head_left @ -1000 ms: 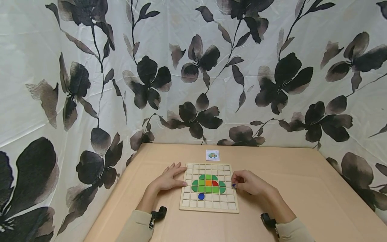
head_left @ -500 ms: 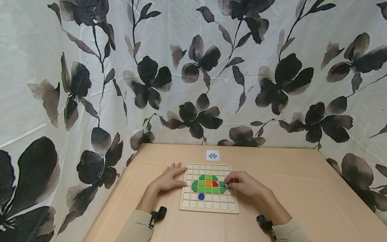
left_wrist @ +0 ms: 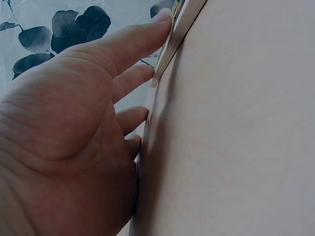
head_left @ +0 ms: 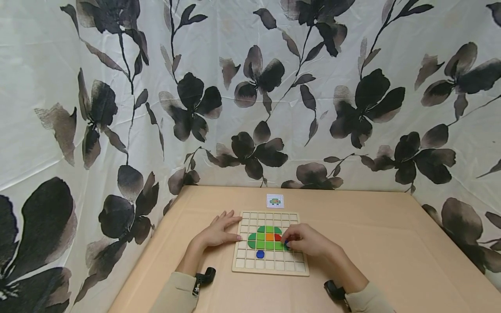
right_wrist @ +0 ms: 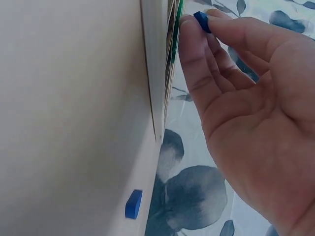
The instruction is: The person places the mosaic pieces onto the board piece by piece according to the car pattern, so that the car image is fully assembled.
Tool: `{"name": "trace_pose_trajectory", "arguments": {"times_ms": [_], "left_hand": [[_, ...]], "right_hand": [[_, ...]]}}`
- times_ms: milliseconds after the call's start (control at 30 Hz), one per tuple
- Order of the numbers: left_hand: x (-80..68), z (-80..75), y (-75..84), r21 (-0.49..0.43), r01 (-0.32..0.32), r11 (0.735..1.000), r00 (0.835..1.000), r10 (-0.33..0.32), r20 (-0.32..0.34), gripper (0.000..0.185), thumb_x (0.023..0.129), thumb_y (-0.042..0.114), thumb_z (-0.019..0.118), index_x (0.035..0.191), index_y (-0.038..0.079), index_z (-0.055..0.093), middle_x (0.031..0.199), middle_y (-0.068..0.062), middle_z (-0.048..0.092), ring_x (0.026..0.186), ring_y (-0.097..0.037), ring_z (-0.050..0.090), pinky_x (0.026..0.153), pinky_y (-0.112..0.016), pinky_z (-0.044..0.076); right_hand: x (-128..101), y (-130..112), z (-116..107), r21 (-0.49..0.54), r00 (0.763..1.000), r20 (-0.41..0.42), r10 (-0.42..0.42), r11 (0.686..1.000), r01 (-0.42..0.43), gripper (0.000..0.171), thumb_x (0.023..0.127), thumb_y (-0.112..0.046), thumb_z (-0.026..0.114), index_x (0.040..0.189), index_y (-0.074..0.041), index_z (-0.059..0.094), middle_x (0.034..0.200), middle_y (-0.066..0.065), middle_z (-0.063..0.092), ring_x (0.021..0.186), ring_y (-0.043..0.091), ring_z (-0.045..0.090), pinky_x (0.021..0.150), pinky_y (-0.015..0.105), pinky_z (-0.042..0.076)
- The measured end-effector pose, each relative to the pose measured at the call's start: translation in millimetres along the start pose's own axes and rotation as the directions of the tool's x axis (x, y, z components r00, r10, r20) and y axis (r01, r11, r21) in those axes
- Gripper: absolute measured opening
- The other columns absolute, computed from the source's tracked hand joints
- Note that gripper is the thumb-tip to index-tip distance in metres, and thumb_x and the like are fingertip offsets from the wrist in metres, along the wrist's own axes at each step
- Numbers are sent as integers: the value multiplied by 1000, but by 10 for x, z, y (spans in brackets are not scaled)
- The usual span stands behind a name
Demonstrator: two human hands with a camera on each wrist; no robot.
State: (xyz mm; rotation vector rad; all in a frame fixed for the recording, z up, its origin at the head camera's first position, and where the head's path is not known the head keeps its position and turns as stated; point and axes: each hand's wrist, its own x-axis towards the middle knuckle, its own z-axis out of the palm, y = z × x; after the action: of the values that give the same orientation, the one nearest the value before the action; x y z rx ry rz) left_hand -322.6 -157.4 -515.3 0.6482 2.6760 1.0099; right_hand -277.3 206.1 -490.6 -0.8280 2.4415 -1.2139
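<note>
A wooden grid board (head_left: 270, 267) lies on the table with green, orange and red tiles (head_left: 270, 244) set in its middle. A round blue shape (head_left: 260, 254) sits below the green tiles. My left hand (head_left: 216, 231) rests at the board's left edge, fingers stretched out; its thumb and a fingertip touch the rim in the left wrist view. Over the right part of the green tiles, my right hand (head_left: 313, 240) pinches a small blue tile (right_wrist: 202, 22) between thumb and fingers. That hand covers some of the tiles in the head view.
A small printed card (head_left: 275, 201) with a coloured grid picture lies behind the board. Another blue tile (right_wrist: 133, 204) lies on the table near the right hand in the right wrist view. A floral cloth (head_left: 250, 108) hangs behind the table.
My right hand has moved left, from beside the board's right edge to over the green tiles, carrying the blue tile. The left hand has stayed in place.
</note>
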Motion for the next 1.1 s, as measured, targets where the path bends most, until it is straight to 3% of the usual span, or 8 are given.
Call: {"name": "trace_pose_trajectory", "arguments": {"times_ms": [200, 467, 767, 1100], "left_hand": [[-6, -9, 9, 5, -7, 1000, 1000, 7, -1, 74, 90, 47, 78, 153, 20, 53, 172, -21, 21, 161, -45, 3, 130, -62, -2], [-9, -13, 3, 5, -6, 1000, 1000, 6, -2, 74, 90, 46, 78, 154, 18, 52, 172, -21, 21, 161, -46, 3, 130, -62, -2], [-5, -9, -29, 16, -23, 1000, 1000, 23, 4, 74, 90, 45, 79, 153, 17, 53, 171, -23, 23, 160, -47, 5, 129, -64, 0], [1, -1, -17, 14, -26, 1000, 1000, 26, 7, 75, 90, 47, 78, 154, 17, 52, 171, -24, 22, 160, -47, 5, 129, -64, -1]], "right_hand": [[37, -33, 62, -48, 1000, 20, -9, 999, 10, 10, 97, -7, 72, 103, -13, 77, 104, 1, 72, 97, 17, 57, 78, 21, 49], [69, -80, 92, -43, 1000, 5, -19, 999, 19, 11, 89, -12, 82, 100, -11, 80, 96, -1, 74, 82, 11, 61, 72, 20, 54], [66, -136, 94, -78, 1000, 17, -24, 997, 26, 15, 93, -7, 77, 107, -8, 82, 101, 2, 77, 90, 11, 62, 81, 19, 54], [37, -137, 95, -58, 999, 25, -24, 998, 25, 11, 90, -5, 79, 101, -9, 81, 95, -3, 74, 79, 8, 62, 71, 20, 55]]}}
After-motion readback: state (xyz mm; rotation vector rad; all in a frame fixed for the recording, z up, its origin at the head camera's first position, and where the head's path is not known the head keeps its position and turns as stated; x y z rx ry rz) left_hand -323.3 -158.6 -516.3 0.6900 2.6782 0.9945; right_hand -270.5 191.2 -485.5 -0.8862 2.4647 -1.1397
